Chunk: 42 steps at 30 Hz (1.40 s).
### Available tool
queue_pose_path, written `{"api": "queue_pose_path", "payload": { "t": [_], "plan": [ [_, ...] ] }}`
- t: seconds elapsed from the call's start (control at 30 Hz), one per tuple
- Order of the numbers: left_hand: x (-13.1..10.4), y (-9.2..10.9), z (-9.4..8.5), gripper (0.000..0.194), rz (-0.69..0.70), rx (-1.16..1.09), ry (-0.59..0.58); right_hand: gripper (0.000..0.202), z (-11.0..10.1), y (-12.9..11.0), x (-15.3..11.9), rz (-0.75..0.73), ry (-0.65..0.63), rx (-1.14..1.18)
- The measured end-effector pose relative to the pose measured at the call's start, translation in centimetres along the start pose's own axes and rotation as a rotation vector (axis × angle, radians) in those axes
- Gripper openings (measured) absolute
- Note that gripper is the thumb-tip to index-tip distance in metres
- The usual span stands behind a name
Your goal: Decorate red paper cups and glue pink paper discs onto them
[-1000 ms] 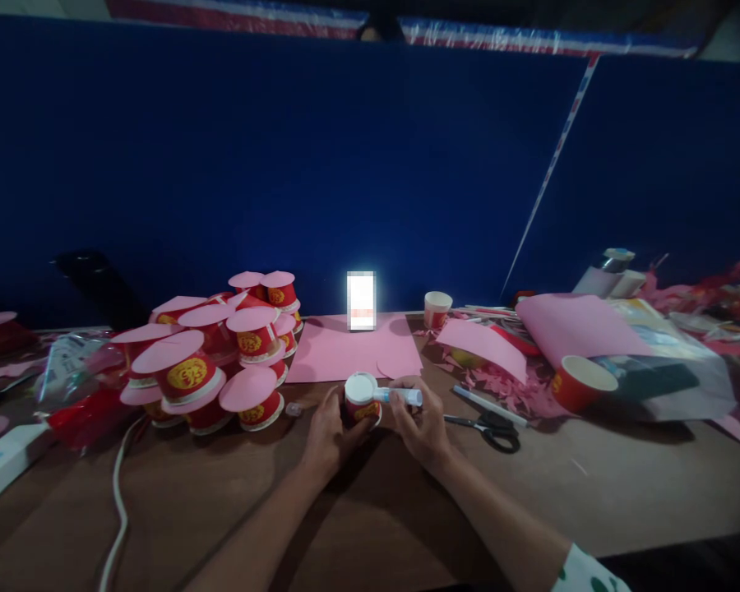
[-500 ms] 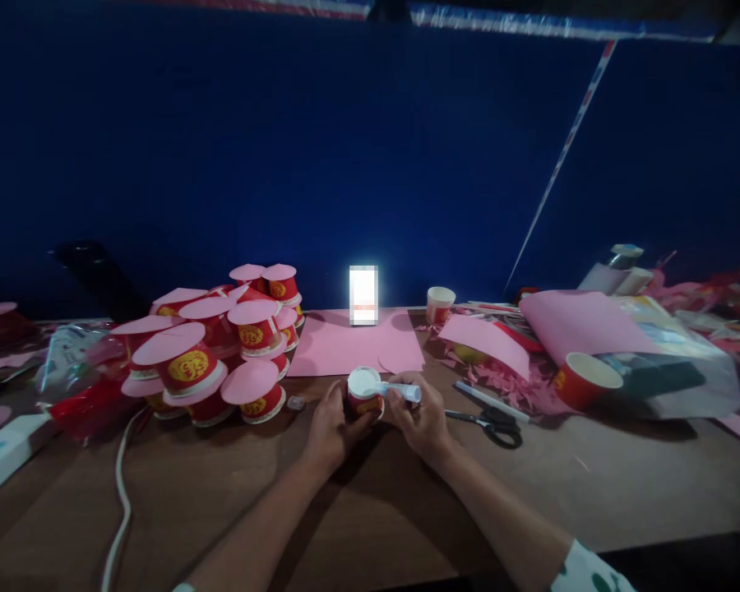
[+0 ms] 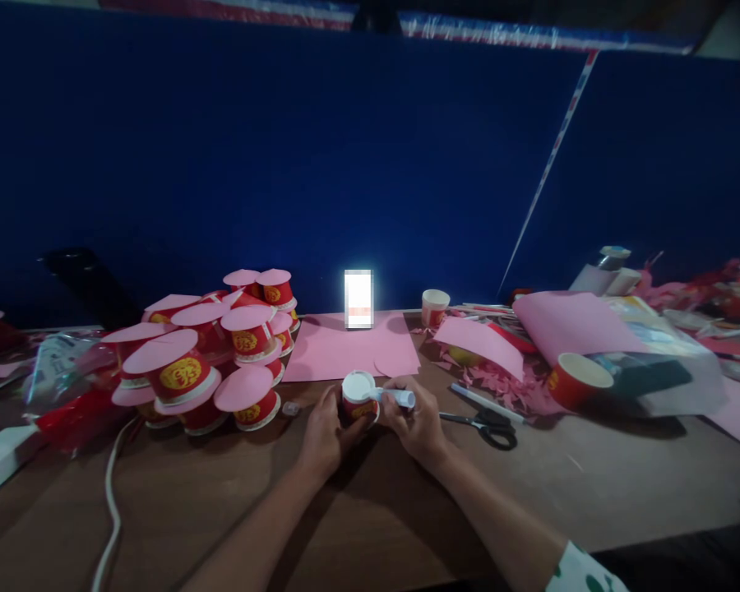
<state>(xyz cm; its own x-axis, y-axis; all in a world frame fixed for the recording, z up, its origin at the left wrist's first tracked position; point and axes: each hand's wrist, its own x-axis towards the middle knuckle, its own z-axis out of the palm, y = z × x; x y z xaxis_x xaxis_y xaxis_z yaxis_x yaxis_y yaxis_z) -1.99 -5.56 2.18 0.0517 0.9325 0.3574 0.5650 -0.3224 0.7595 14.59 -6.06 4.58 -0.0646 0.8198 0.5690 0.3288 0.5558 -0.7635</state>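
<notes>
Upside down on the table, a red paper cup (image 3: pixel 358 388) shows its white base upward. My left hand (image 3: pixel 324 436) is closed around the cup's left and near side. In my right hand (image 3: pixel 419 423) is a glue stick (image 3: pixel 395 398), a whitish tube lying nearly level, its tip at the right rim of the cup's base. A small clear cap (image 3: pixel 290 409) lies to the left of my left hand. Pink paper sheets (image 3: pixel 321 353) are spread just beyond the cup. To the right of my right hand rest black-handled scissors (image 3: pixel 493 429) and a pen (image 3: pixel 484 403).
At left stand several stacked red cups topped with pink paper discs (image 3: pixel 160 353). A white cable (image 3: pixel 112 510) and a power strip (image 3: pixel 3 460) are at the left edge. Paper scraps (image 3: pixel 499 382), a tipped red cup (image 3: pixel 583 382) and an upright cup (image 3: pixel 435 308) lie at right.
The whole view has shifted slightly, so everything appears a little further left and lower. Both hands keep their grips; the glue stick stays at the cup's base rim.
</notes>
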Motion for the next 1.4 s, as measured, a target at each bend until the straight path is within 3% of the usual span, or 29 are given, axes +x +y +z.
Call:
{"api": "queue_pose_path", "payload": {
  "t": [0.23, 0.47, 0.8, 1.0, 1.23, 1.4],
  "plan": [
    [0.06, -0.34, 0.21, 0.05, -0.018, 0.049, 0.011, 0.008, -0.05, 0.38, -0.36, 0.008, -0.001, 0.009],
    [0.0, -0.28, 0.18, 0.048, -0.034, 0.023, -0.005, 0.007, 0.21, 0.24, -0.49, 0.05, 0.076, 0.027],
    [0.03, -0.13, 0.03, 0.045, 0.001, 0.001, -0.006, 0.005, 0.11, 0.12, -0.16, 0.044, 0.019, 0.05],
    [0.04, 0.15, 0.03, 0.045, -0.027, 0.014, 0.003, 0.003, 0.03, 0.28, -0.3, 0.062, 0.074, 0.045],
    [0.09, -0.35, 0.11, 0.046, 0.019, 0.032, 0.005, 0.005, 0.12, 0.65, -0.19, -0.014, -0.009, -0.004],
    [0.08, -0.32, 0.12, 0.048, 0.018, 0.039, 0.014, 0.004, -0.04, 0.94, -0.18, -0.053, 0.008, -0.05]
  ]
}}
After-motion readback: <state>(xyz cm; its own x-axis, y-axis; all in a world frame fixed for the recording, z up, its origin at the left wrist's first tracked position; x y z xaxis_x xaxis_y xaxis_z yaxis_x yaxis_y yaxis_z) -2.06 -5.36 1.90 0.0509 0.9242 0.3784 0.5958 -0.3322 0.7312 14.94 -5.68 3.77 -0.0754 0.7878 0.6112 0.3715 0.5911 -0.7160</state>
